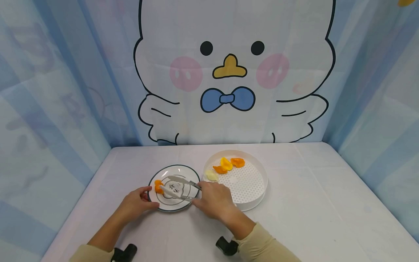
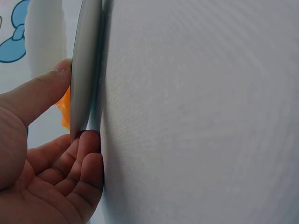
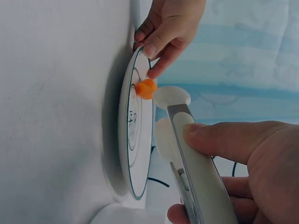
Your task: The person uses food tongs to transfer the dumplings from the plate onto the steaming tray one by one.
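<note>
My left hand (image 1: 134, 206) grips the left rim of a white plate (image 1: 172, 208) with a dark green edge line. In the left wrist view the thumb lies over the rim and the curled fingers sit beneath it. My right hand (image 1: 216, 199) holds white-handled tongs (image 3: 201, 172) with wide pale tips, over the plate. Their arms are spread apart with nothing seen between them. A small bright orange piece (image 1: 158, 186) lies on the plate's left side, close to one tong tip; whether they touch I cannot tell.
Right of the plate stands a round white tray (image 1: 248, 183) with a dotted floor. Along its back left lie orange pieces (image 1: 238, 162), a yellow piece (image 1: 226, 163) and a pale yellow one (image 1: 211, 176). A white cloth covers the table (image 1: 327, 203); printed curtains (image 1: 52, 91) surround it.
</note>
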Demonstrator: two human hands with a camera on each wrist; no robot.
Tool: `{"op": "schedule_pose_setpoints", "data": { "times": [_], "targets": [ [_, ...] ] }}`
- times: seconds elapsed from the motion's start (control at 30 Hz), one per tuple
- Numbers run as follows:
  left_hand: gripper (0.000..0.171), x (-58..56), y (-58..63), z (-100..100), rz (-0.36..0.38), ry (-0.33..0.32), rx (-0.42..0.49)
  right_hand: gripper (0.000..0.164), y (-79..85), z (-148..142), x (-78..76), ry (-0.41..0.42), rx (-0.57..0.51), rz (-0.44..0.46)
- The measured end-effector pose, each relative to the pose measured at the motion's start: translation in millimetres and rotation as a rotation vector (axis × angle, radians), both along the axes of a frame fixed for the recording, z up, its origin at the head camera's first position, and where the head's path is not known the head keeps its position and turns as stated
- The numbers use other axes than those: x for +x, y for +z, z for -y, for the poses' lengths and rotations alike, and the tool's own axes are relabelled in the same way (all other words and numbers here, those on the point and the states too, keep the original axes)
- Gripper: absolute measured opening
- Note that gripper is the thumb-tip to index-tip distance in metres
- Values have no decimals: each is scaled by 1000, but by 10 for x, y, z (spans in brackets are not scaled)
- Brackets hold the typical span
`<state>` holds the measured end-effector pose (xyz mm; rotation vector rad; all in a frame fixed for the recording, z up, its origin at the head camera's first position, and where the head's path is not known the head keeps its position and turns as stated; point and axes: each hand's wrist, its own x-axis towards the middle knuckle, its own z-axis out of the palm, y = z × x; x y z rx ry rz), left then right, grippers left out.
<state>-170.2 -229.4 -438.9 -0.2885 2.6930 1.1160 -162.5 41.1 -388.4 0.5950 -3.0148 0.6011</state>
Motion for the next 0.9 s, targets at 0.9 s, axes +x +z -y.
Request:
{"op": "schedule_pose_setpoints", "data": {
  "times": [0.9],
  "targets": [
    [80,-7,-11,7,-10,-2,14,47,-50,92,87,-13,-29,42]
  ]
}}
